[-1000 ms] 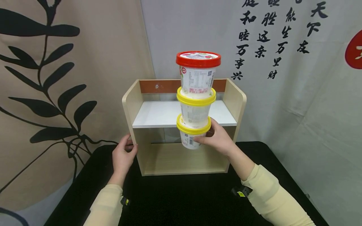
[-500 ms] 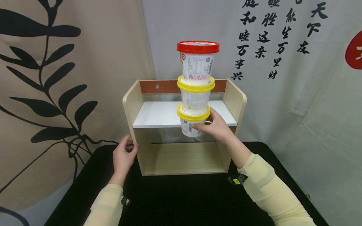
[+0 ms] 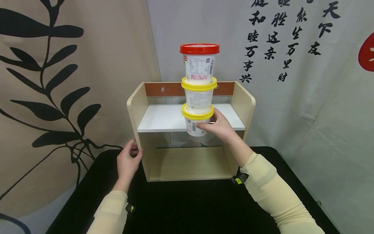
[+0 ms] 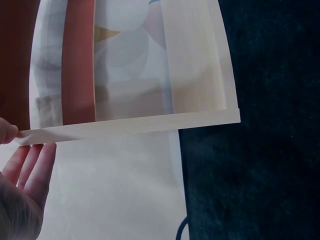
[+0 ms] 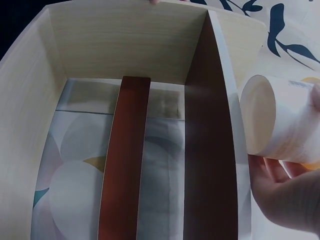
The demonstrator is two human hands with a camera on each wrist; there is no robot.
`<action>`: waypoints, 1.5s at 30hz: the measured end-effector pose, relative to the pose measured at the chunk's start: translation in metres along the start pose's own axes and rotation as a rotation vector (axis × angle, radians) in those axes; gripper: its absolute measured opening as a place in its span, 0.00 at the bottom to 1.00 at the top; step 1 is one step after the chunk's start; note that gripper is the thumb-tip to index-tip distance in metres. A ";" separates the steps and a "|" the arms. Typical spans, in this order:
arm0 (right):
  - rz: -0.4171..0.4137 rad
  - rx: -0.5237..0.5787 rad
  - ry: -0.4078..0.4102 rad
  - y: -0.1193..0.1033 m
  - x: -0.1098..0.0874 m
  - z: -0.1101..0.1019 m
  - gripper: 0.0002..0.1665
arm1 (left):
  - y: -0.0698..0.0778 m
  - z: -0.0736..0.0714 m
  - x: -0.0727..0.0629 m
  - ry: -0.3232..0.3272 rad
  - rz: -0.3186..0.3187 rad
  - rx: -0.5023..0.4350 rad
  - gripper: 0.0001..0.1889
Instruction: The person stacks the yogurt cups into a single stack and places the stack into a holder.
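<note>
Three paper tubs stand stacked upright in the head view. The top tub point(image 3: 199, 66) has a red lid; the middle tub point(image 3: 198, 98) and the bottom tub point(image 3: 195, 126) have yellow lids. My right hand point(image 3: 217, 125) grips the bottom tub, thumb in front, other fingers mostly hidden behind. That tub is held up just before the front edge of the white shelf board point(image 3: 163, 118); whether they touch, I cannot tell. In the right wrist view its round base point(image 5: 260, 115) lies close beside the board's edge. My left hand point(image 3: 127, 159) pinches the small bookshelf's left side panel point(image 4: 115, 125).
The two-tier wooden bookshelf point(image 3: 190, 179) stands on a black-covered table point(image 3: 187, 208). A brown rail point(image 3: 165, 89) runs across its upper back. Behind hang cloths, one with a dark plant print point(image 3: 43, 110), another with black writing point(image 3: 274, 55).
My right hand has lifted the stack of tubs, then moved it farther forward and slightly left. My left hand stays on the side panel.
</note>
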State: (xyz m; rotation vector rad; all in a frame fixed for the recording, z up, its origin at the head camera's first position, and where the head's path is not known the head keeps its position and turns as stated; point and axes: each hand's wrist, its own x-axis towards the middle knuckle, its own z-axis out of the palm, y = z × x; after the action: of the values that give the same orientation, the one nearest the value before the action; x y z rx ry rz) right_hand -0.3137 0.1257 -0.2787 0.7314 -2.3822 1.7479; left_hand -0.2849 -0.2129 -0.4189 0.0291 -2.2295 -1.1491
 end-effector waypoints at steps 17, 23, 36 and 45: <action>0.039 0.030 -0.020 0.003 0.015 -0.004 0.36 | 0.000 0.000 0.000 0.005 0.009 0.005 0.25; 0.060 0.016 -0.024 0.001 0.018 -0.003 0.35 | 0.000 0.001 0.000 0.002 0.010 0.002 0.25; 0.089 -0.038 -0.031 0.000 0.032 -0.004 0.38 | -0.002 0.001 -0.001 0.003 0.012 0.003 0.26; 0.112 -0.064 -0.011 -0.001 0.044 -0.003 0.39 | -0.001 0.001 -0.001 0.005 0.015 0.003 0.26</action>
State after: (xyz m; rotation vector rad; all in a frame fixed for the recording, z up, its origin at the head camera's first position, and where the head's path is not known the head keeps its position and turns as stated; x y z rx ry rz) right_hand -0.3528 0.1144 -0.2614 0.6116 -2.5188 1.7030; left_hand -0.2852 -0.2125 -0.4206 0.0164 -2.2234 -1.1368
